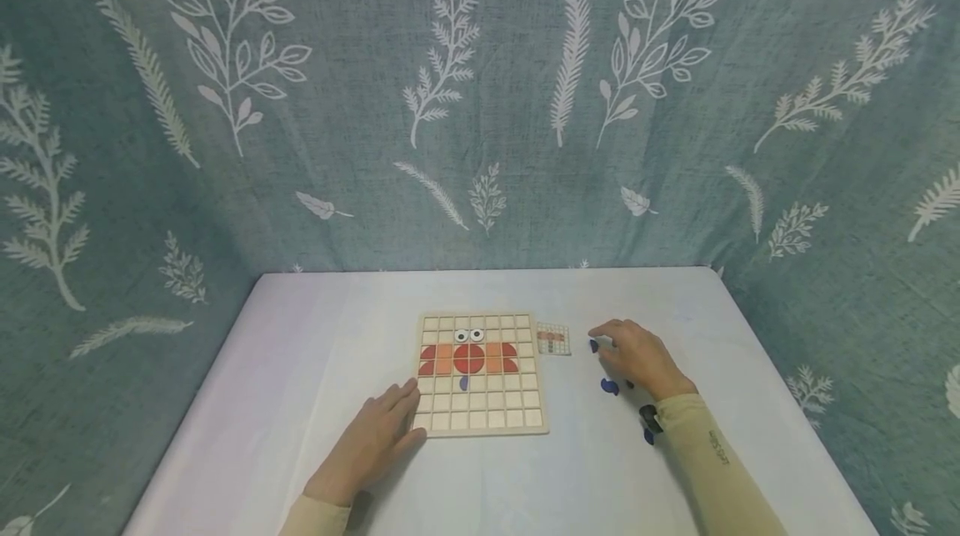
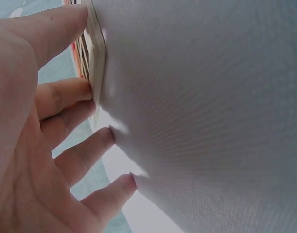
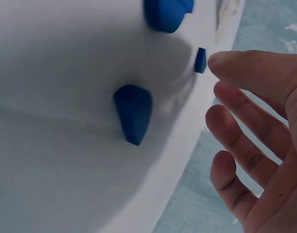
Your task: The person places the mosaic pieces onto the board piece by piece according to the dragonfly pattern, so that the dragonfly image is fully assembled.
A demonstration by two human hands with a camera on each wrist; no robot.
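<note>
A square wooden grid board (image 1: 498, 421) lies on the table, with red and orange pieces (image 1: 444, 358) and two eye discs (image 1: 469, 336) forming a crab-like figure. One blue-violet piece (image 1: 463, 383) sits in a cell below the red circle. My left hand (image 1: 375, 438) touches the board's left edge, fingers spread; in the left wrist view its thumb (image 2: 61, 29) rests by the wooden rim. Over the table to the right, my right hand (image 1: 637, 359) hovers with loosely bent fingers. A small blue piece (image 3: 200, 60) lies just beyond its thumb tip, apparently not gripped.
A small pattern card (image 1: 553, 339) lies against the board's right side. More dark blue pieces lie under and near the right forearm, among them a curved one (image 1: 610, 387) and another (image 1: 649, 437). A patterned green curtain (image 1: 510, 236) borders the white table (image 1: 517, 486).
</note>
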